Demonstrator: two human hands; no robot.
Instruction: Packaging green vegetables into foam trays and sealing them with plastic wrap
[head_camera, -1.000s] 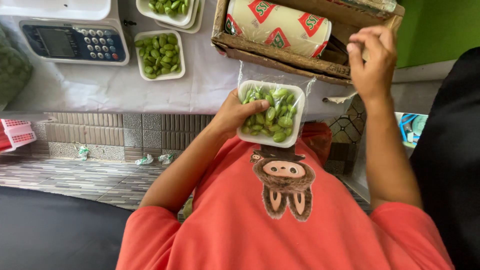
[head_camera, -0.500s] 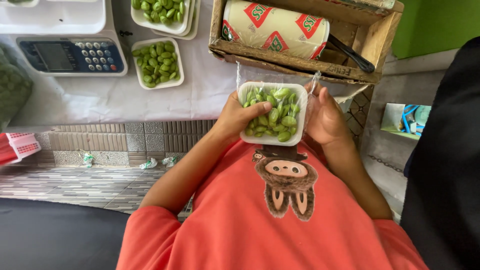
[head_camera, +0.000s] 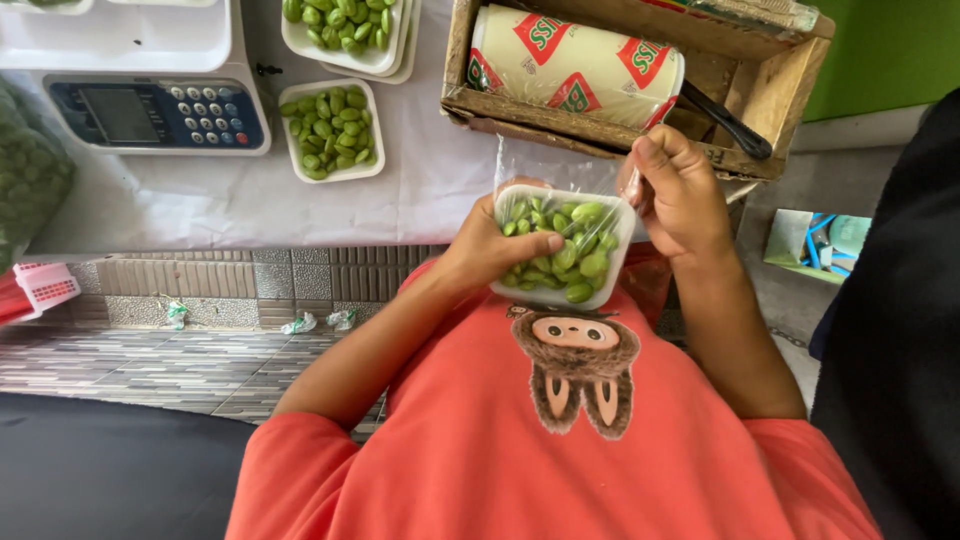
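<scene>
Clear film (head_camera: 560, 175) is pinched taut over a tray of green beans (head_camera: 562, 247).
Film is gripped by right hand (head_camera: 680, 195); tray is clamped by left hand (head_camera: 490, 245), thumb pressing beans.

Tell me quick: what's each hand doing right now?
Left hand: closed on the white tray of green beans.
Right hand: pinching clear wrap film over it.

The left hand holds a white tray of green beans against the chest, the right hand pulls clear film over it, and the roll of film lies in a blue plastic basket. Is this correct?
Not quite. In the head view the roll of film lies in a wooden crate, not a blue plastic basket. The rest holds: the left hand grips the white tray of green beans, and the right hand pulls the clear film over it.
</scene>
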